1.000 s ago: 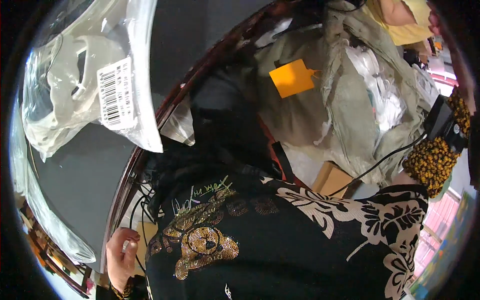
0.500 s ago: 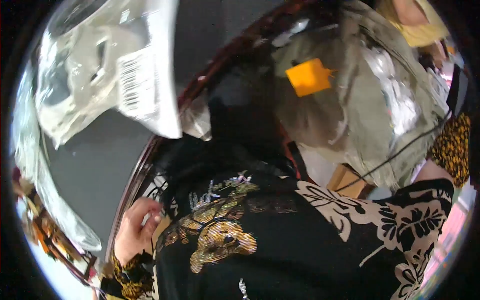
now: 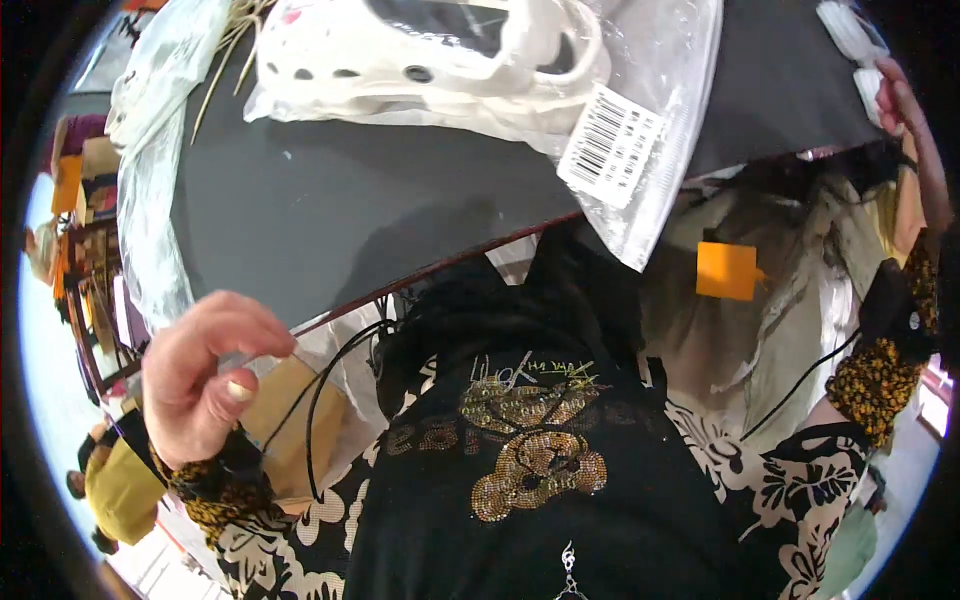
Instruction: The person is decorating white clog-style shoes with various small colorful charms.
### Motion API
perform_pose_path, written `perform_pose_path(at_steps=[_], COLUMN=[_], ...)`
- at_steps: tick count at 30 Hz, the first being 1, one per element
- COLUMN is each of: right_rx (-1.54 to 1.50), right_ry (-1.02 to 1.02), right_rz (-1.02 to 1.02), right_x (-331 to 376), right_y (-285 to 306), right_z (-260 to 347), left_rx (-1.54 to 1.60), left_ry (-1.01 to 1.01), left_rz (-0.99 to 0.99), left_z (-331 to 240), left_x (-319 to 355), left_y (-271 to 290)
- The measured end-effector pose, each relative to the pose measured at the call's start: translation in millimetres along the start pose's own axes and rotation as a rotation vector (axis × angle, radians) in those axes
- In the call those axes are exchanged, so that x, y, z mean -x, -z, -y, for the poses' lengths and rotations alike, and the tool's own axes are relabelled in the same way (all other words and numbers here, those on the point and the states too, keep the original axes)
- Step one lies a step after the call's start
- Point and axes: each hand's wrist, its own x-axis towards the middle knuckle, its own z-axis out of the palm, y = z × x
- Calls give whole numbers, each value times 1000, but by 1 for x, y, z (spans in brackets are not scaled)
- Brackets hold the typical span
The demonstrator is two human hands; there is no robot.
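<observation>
Left hand [image 3: 205, 375] curled at the dark counter [image 3: 330, 215] edge, grip pinched together on a clear plastic bag [image 3: 335, 355]. Right hand [image 3: 915, 130] far right, grip hard to tell, beside a bagged white shoe [image 3: 470, 50].

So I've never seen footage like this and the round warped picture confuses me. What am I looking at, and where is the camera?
The camera sits on a person's head and looks down through a fisheye lens, so straight edges bend. The black top with a sequinned bear is the wearer's own chest. Above it is a dark table, where a white moulded shoe in a clear plastic bag lies, with a white barcode label. The left hand is raised at the table's edge, fingers curled, pinching a thin clear plastic film. The right hand reaches far across to small white items; what it grips is unclear. An orange tag lies on grey fabric below the table.
</observation>
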Motion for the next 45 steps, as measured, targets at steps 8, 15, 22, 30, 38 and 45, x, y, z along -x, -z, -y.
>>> perform_pose_path(at_steps=[8, 15, 22, 30, 38, 45], right_rx=[-67, -280, -316, -52, -243, -463], right_ry=[567, 326, 386, 308, 146, -205], right_rz=[840, 1098, 1033, 1324, 1239, 1434], right_x=[28, 86, 80, 80, 71, 59], right_y=[-110, -298, -419, -464, -451, -416], right_z=[77, 23, -1, -21, 2, 38], left_rx=[-88, -175, -296, 483, 576, 123], left_ry=[-59, 154, 498, 759, 768, 464], left_rz=[113, -80, -46, 189, 49, -45], left_z=[18, 62, 108, 144, 146, 136], left_x=[-12, 37, 86, 104, 105, 80], left_y=[-16, -38, -71, -87, -81, -82])
